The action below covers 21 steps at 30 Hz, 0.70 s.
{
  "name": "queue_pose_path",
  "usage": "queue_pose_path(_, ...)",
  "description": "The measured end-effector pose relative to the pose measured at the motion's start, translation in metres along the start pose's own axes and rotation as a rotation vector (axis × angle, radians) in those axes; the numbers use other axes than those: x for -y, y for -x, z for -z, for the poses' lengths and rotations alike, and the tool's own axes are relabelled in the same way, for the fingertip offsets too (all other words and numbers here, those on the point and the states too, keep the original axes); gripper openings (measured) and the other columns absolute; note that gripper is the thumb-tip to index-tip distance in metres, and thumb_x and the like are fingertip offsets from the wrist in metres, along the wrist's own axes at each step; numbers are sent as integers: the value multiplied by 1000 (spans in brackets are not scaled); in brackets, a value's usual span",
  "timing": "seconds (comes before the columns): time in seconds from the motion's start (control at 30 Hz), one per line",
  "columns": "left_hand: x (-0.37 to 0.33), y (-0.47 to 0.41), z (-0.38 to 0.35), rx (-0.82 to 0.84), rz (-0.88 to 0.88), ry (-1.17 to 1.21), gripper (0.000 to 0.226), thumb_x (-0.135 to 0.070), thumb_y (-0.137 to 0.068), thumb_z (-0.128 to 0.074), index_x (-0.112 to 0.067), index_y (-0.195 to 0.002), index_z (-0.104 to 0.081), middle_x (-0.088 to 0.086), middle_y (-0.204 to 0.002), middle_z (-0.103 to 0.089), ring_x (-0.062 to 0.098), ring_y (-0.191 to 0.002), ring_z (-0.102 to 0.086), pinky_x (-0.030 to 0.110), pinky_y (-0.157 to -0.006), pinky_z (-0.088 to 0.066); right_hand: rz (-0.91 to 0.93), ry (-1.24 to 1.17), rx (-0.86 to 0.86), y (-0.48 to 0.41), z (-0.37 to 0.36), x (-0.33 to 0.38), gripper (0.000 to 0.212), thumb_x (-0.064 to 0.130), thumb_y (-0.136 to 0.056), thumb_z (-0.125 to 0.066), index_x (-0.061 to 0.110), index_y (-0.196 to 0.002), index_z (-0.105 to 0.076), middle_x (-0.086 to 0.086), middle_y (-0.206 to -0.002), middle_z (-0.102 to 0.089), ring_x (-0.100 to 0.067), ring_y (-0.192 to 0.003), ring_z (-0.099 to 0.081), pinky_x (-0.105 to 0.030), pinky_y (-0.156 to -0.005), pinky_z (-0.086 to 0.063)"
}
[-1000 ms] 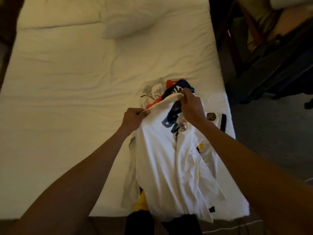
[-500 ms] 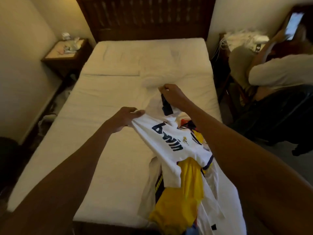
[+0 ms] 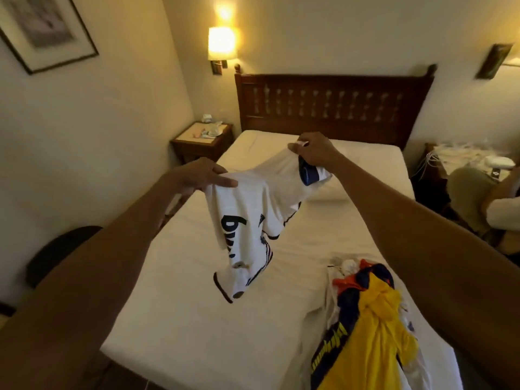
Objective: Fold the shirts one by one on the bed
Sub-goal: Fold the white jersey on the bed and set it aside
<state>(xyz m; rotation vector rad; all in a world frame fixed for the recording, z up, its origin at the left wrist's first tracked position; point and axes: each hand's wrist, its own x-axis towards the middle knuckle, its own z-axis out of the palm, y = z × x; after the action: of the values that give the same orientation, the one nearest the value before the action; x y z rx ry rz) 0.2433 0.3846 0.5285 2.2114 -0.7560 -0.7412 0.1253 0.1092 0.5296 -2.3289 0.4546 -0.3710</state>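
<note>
A white shirt point(image 3: 247, 220) with dark lettering and dark trim hangs in the air above the middle of the bed point(image 3: 197, 319). My left hand point(image 3: 197, 175) pinches its left edge. My right hand point(image 3: 312, 150) grips the other end, near a dark blue cuff, farther up toward the headboard. The shirt's lower part dangles twisted above the sheet. A pile of other shirts point(image 3: 368, 319), yellow, navy, orange and white, lies at the bed's near right corner.
A pillow point(image 3: 329, 190) lies near the wooden headboard point(image 3: 332, 105). A nightstand point(image 3: 202, 139) with small items stands at the left. A person point(image 3: 501, 209) sits right of the bed by a cluttered side table. A dark chair point(image 3: 62, 249) is at the left.
Both hands have lifted the white shirt off the pile and carried it up and to the left, spreading apart. The view has tilted up to show the headboard and wall.
</note>
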Motion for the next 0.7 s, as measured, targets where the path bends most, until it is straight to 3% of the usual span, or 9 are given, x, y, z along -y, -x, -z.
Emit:
queue_pose_path(0.07,20,18,31,6,38,-106,39,-44,-72,-84,-11,-91,-76,6,-89,-74,22,-84,-70,27,-69,-53,34,13,-10,-6,-16,27,37,36,-98,-58,4,-116,-65,-8,-103,-58,-29,-101,-58,-40,-87,-47)
queue_pose_path(0.17,43,49,72,-3,86,-202,62,-66,-48,-86,-11,-73,-72,3,-71,-70,21,-72,-66,30,-64,-51,79,18,-60,-17,-40,69,33,31,-99,-57,5,-117,-65,-10,-105,-60,-32,-106,-60,-37,-82,-45)
queue_pose_path(0.23,61,68,97,-6,117,-218,90,-79,-28,-83,-9,-83,-73,6,-79,-74,22,-76,-69,30,-67,-55,87,20,-118,-23,-55,96,31,29,-100,-56,8,-121,-64,-12,-112,-62,-31,-108,-60,-32,-76,-42)
queue_pose_path(0.3,83,86,121,-17,132,-179,102,-79,-23,-84,-7,-95,-72,5,-88,-75,21,-84,-71,29,-69,-55,75,6,-175,-30,-69,118,30,28,-101,-53,8,-122,-62,-11,-110,-61,-29,-107,-60,-29,-75,-38)
queue_pose_path(0.37,107,102,144,-57,153,-149,96,-71,-35,-88,-6,-103,-69,8,-99,-73,23,-93,-69,29,-72,-55,37,-5,-228,-35,-81,136,33,31,-102,-50,9,-124,-62,-10,-116,-61,-28,-107,-58,-29,-76,-37)
queue_pose_path(0.43,132,117,164,-83,180,-138,64,-54,-66,-86,-5,-103,-69,12,-103,-71,23,-93,-66,28,-73,-55,2,10,-261,-42,-94,148,34,33,-100,-51,13,-126,-63,-12,-122,-63,-30,-111,-59,-31,-79,-40)
queue_pose_path(0.5,158,127,181,-110,209,-164,39,-43,-82,-77,-7,-94,-69,10,-96,-69,19,-84,-64,25,-66,-53,-37,18,-285,-46,-109,158,33,32,-100,-52,15,-125,-64,-13,-122,-63,-33,-113,-59,-34,-82,-45)
queue_pose_path(0.6,189,141,197,-119,256,-156,34,-46,-86,-72,-13,-92,-68,3,-95,-67,17,-88,-62,27,-70,-51,-96,34,-316,-49,-133,170,30,32,-99,-52,13,-120,-64,-13,-120,-63,-33,-110,-59,-34,-80,-44)
queue_pose_path(0.7,202,150,199,-133,228,-90,47,-55,-93,-57,-14,-113,-64,4,-112,-65,22,-104,-61,33,-80,-50,-110,103,-352,-50,-157,183,32,34,-100,-49,13,-120,-63,-12,-123,-61,-33,-113,-58,-39,-89,-47)
